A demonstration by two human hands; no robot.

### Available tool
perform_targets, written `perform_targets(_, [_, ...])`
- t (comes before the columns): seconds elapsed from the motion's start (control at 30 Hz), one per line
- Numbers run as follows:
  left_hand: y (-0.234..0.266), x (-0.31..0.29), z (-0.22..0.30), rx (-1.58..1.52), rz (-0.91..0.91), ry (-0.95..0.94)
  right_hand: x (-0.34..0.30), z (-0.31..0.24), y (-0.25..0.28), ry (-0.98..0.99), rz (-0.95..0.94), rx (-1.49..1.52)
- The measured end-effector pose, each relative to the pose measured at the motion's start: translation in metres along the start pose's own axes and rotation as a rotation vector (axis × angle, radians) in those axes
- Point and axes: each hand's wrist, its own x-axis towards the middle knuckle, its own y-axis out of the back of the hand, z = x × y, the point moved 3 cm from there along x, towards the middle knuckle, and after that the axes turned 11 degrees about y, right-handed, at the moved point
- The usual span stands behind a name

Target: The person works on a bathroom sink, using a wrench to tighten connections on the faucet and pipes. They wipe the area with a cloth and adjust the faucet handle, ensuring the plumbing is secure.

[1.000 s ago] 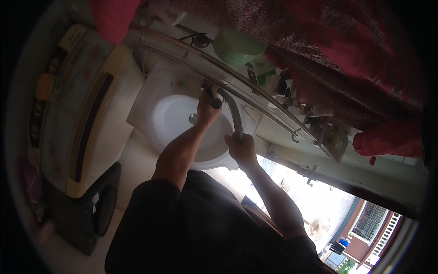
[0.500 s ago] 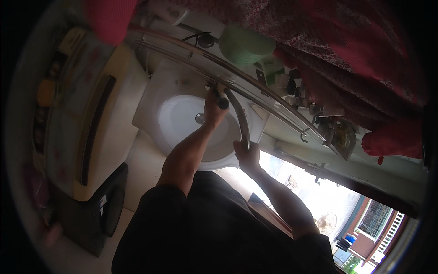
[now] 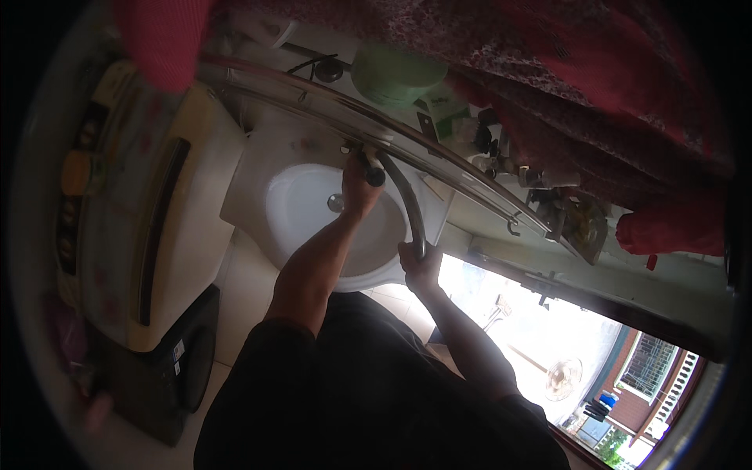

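A white washbasin (image 3: 252, 182) lies in front of me, its round metal drain (image 3: 335, 203) showing. My left hand (image 3: 360, 192) reaches over the bowl to the tap area at the far side, fingers closed round a dark, round-ended fitting (image 3: 375, 177). Beside it a thick grey hose (image 3: 409, 197) curves down toward me along the bowl's right side. Near the basin's front right edge my right hand (image 3: 421, 268) is closed round the hose's lower end. How the hose joins the tap is hidden by my left hand.
Metal towel rails (image 3: 462, 163) cross above the basin, with a green container (image 3: 395, 74) and toiletries behind. Red patterned cloth (image 3: 580, 78) hangs at upper right. A cream washing machine (image 3: 184, 204) stands left. A bright doorway (image 3: 540, 337) opens at lower right.
The view has shifted slightly, so most things sit a little farther left. Both hands keep the same hold; the hose looks about the same.
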Motion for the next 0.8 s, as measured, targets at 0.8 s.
perform_targets(0.8, [-0.002,0.0,-0.013,0.005,0.085,0.088,0.083,-0.049,-0.014,-0.404,-0.351,-0.195])
